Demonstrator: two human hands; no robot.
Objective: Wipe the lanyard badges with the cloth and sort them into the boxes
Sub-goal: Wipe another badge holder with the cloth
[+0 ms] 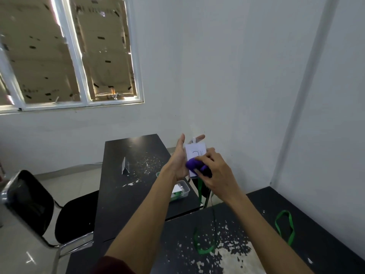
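Note:
I hold a white lanyard badge (196, 153) upright in front of me. It lies on the flat palm of my left hand (180, 161), whose fingers are straight behind it. My right hand (214, 168) grips a bunched purple cloth (195, 165) and presses it against the lower part of the badge. The badge's green lanyard (203, 244) hangs down and loops onto the near black table. A clear plastic box (182, 191) with white and green items stands on the far table, partly hidden by my left forearm.
A second green lanyard (285, 226) lies on the near black table (177, 234) at right. The far black table (128, 194) carries a white folded card (125, 167). A black chair (39, 210) stands at left. White walls close in the right side.

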